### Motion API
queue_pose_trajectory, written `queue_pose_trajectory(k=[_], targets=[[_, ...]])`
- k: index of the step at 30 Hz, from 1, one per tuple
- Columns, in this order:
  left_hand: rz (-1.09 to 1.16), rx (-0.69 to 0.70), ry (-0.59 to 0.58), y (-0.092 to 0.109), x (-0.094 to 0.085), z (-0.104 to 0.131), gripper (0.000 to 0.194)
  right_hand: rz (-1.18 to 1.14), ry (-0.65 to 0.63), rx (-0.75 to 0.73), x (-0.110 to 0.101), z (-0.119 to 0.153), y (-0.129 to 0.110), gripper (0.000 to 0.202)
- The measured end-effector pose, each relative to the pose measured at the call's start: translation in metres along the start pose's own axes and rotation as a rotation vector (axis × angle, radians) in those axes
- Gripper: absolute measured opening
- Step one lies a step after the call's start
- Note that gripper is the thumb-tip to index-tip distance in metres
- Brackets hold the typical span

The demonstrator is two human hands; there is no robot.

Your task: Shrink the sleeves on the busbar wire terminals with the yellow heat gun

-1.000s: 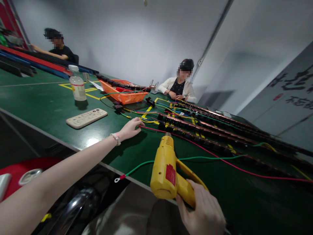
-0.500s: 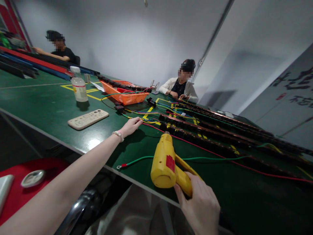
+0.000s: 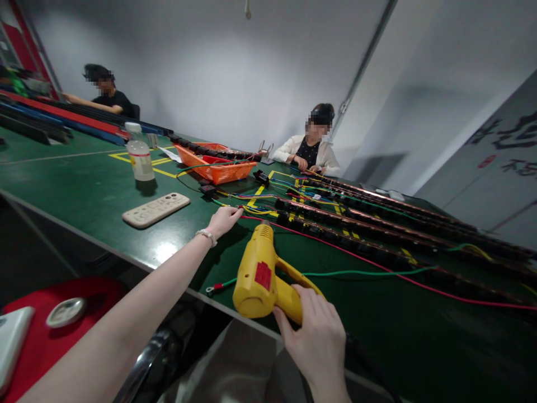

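Observation:
My right hand (image 3: 312, 333) is wrapped round the handle of a yellow heat gun (image 3: 257, 274) with a red label, its nozzle pointing away toward the wires. My left hand (image 3: 225, 221) is closed in a pinch on the end of a red wire (image 3: 289, 228), beside several yellow, green and blue wires (image 3: 262, 211). These wires run to a long dark bar wrapped in black (image 3: 335, 235). A green wire (image 3: 348, 273) with a ring terminal (image 3: 210, 289) lies behind the heat gun, near the table's front edge.
On the green table (image 3: 84, 190) are a phone (image 3: 156, 210), a bottle (image 3: 140, 159) and an orange basket (image 3: 218, 172). More long bars (image 3: 403, 224) stretch to the right. One co-worker (image 3: 310, 145) sits across; another (image 3: 107, 95) is at far left. A red stool (image 3: 96, 296) stands below left.
The heat gun in my right hand has moved left, its nozzle now nearer my left hand. My left hand keeps its pinch at the wires. The view has shifted slightly.

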State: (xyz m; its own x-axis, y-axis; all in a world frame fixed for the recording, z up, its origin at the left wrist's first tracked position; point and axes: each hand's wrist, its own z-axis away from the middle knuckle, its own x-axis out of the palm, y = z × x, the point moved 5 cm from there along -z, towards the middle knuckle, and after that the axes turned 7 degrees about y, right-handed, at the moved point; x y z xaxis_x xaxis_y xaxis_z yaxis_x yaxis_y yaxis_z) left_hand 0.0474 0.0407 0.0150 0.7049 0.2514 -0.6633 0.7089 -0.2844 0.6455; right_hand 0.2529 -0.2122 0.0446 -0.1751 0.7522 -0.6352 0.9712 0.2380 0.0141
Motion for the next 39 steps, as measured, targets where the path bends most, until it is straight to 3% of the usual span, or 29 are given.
queue_pose_trajectory(k=[9, 19, 24, 31, 39], targets=[[0.020, 0.018, -0.045, -0.001, 0.004, -0.001, 0.055, -0.093, 0.006, 0.033, 0.012, -0.007, -0.025, 0.042], [0.072, 0.019, -0.053, -0.009, 0.004, -0.003, 0.056, -0.098, 0.022, 0.051, 0.012, -0.001, -0.025, 0.044], [0.106, 0.057, -0.001, -0.005, 0.000, -0.003, 0.054, -0.086, 0.049, 0.044, 0.009, 0.001, -0.024, 0.046], [0.119, 0.052, 0.049, 0.002, -0.007, 0.002, 0.052, -0.064, 0.051, 0.025, 0.003, 0.003, -0.015, 0.045], [0.238, -0.005, -0.041, 0.003, -0.005, 0.003, 0.052, 0.032, 0.080, 0.019, -0.011, 0.013, 0.014, 0.044]])
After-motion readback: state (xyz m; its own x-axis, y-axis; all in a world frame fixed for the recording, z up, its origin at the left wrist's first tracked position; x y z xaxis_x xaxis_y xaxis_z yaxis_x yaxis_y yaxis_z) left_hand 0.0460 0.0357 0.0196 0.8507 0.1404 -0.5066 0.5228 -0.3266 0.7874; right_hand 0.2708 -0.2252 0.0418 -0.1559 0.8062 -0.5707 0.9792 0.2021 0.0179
